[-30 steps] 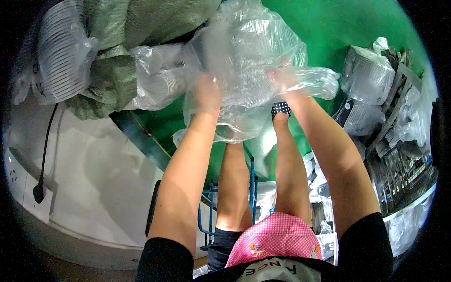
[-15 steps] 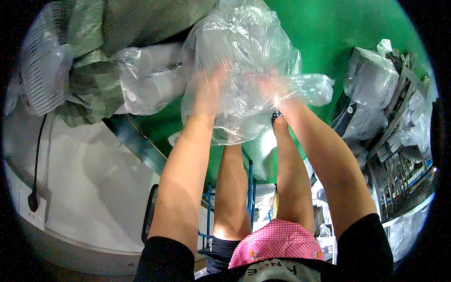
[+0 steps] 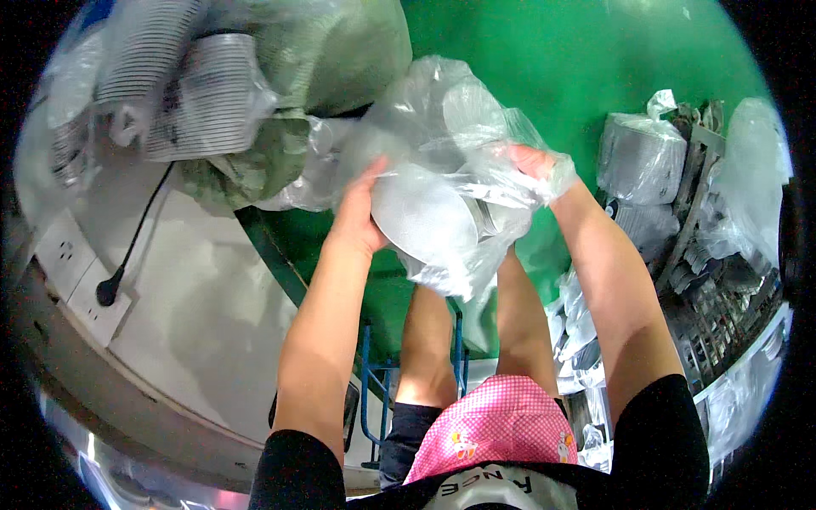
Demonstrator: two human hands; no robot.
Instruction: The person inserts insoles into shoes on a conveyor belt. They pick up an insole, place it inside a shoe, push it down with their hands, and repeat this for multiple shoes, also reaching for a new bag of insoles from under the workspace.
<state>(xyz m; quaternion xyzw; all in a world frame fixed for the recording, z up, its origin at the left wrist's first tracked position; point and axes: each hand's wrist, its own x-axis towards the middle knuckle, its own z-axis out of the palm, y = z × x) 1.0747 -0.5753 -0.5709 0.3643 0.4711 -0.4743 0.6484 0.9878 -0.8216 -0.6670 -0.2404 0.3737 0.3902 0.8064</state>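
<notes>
Between my hands hangs a clear plastic bag [image 3: 489, 183], with several pale round, flat-faced pieces [image 3: 429, 217] showing through the film. Whether these are lids or shallow bowls I cannot tell. My left hand [image 3: 359, 211] grips the bag's left side, thumb up, against the edge of the nearest round piece. On the right, my right hand [image 3: 537, 163] is closed on the bunched film, its fingers partly covered by the plastic. The bag is in the air above the green floor, in front of my legs.
Wrapped stacks of ribbed containers [image 3: 204, 98] and a green woven sack [image 3: 327, 64] lie at the far left. A black plug [image 3: 108, 291] sits in a wall socket below them. Along the right stand more wrapped stacks [image 3: 642, 157] and a dark metal rack [image 3: 722, 327].
The bag has come nearer and turned, so the round pieces inside show clearly. Both hands, blurred before, are now sharper and hold its sides. My view has shifted slightly.
</notes>
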